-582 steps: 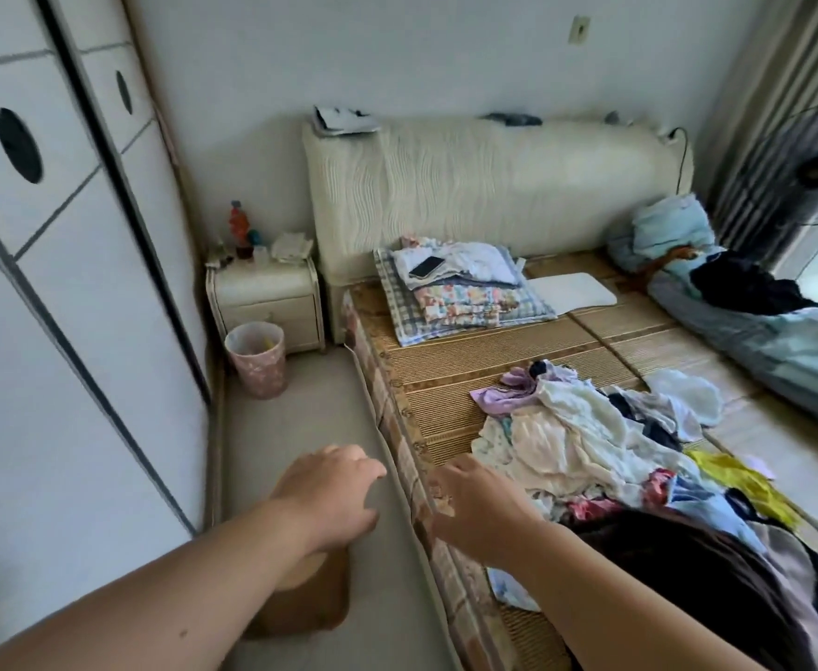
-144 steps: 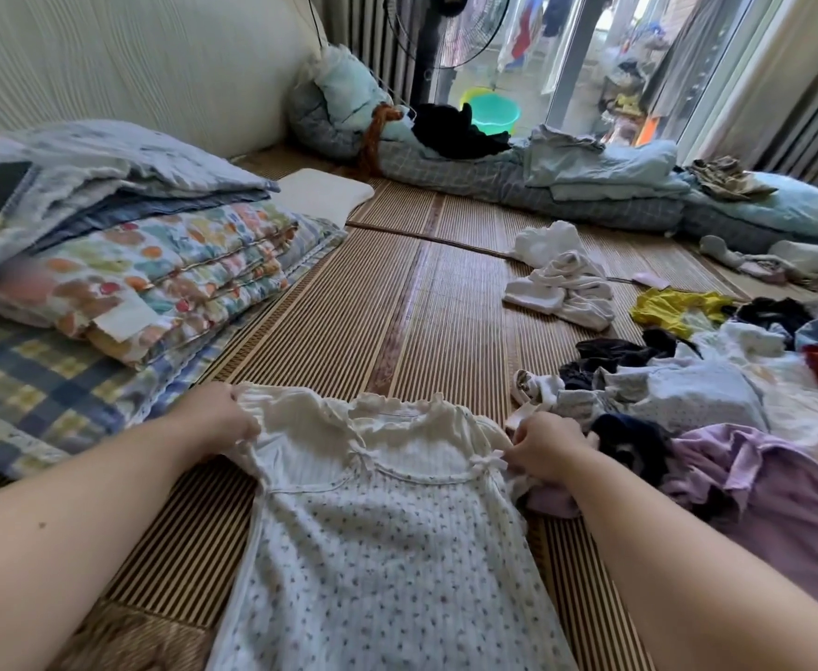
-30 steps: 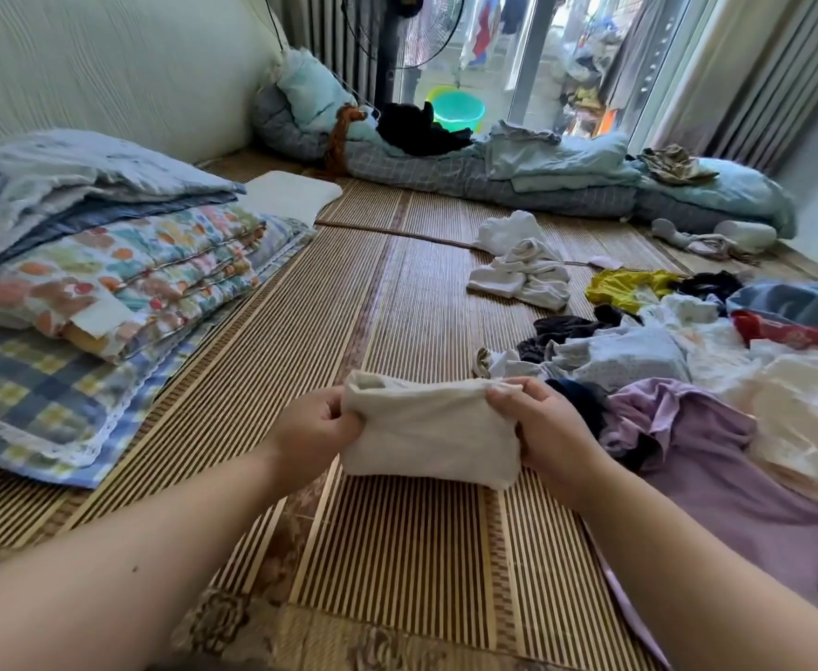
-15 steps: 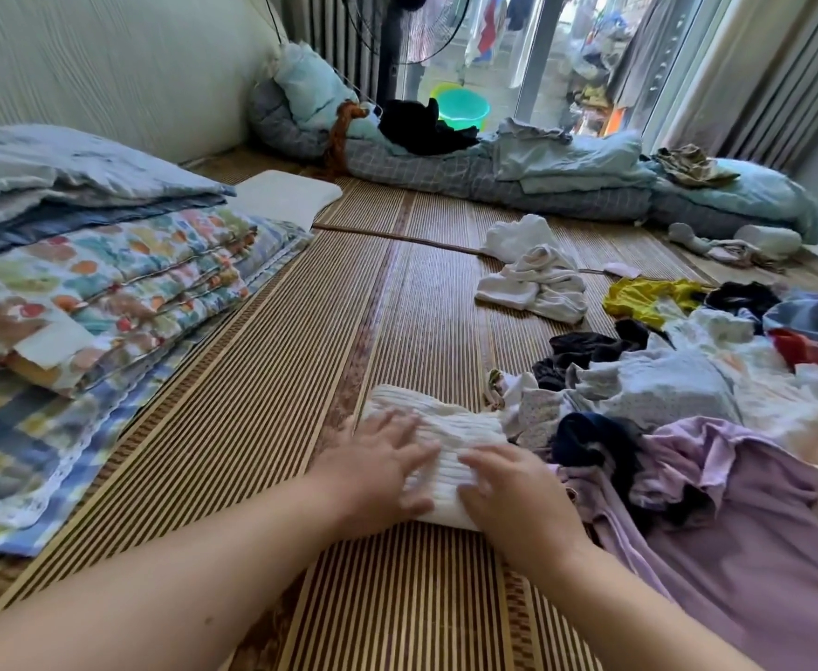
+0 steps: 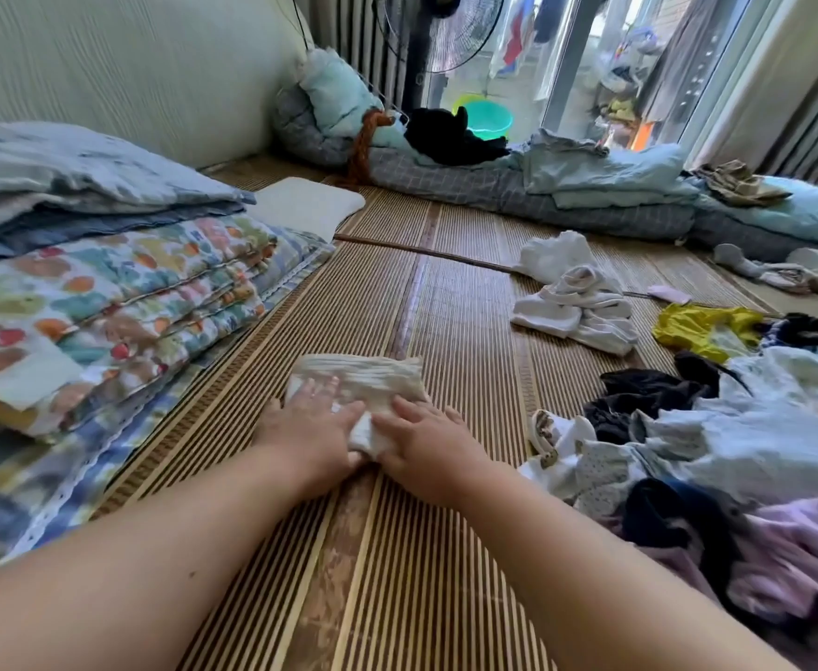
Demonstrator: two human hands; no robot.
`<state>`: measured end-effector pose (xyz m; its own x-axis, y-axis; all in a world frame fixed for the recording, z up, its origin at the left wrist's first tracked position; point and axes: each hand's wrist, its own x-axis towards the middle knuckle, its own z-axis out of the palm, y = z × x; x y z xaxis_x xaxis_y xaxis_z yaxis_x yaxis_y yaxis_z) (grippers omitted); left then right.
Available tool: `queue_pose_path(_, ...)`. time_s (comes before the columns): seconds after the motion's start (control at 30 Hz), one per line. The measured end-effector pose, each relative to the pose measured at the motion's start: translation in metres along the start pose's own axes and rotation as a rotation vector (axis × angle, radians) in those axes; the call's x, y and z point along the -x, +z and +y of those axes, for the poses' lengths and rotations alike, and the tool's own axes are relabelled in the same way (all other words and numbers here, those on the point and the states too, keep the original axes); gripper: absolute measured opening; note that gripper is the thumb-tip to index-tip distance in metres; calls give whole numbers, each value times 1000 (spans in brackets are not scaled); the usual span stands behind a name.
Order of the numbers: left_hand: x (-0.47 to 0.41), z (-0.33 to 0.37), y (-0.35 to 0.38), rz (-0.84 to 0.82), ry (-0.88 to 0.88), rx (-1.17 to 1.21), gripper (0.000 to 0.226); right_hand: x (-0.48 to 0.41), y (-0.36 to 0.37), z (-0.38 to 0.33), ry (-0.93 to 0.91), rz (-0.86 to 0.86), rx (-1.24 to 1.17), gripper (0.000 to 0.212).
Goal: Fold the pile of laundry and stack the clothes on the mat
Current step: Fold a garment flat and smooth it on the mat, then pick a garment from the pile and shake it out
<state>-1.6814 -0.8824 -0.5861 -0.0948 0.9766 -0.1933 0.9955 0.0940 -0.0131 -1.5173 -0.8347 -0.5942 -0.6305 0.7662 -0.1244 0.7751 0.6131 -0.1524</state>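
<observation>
Striped bamboo mat (image 5: 445, 302) across the bed, headboard wall behind. Far left: folded floral quilt (image 5: 106, 302) stacked by the wall. Centre: folded cream garment (image 5: 363, 375) flat on the mat, long axis left to right, just ahead of both wrists. Left hand (image 5: 312, 428) flat on its left half, fingers straight, pressing, gripping nothing. Right hand (image 5: 421, 435) alongside on the near right edge, fingers extended, likewise pressing. Right: unfolded laundry pile (image 5: 736, 443), nearer the right hand, probably the next reach.
</observation>
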Motion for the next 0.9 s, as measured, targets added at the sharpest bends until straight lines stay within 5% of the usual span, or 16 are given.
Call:
queue_pose_path(0.2,-53,-61,-3,27,-184,98,70,-79,10,-13,-54,161,86,52)
queue_pose_path(0.43,-79,-75,-6,21,-125,88,79,-97,4,-15,-6,172,48,64)
queue_pose_path(0.9,84,172,-34,194,486,181,77,217,-58,90,359,394,24,58)
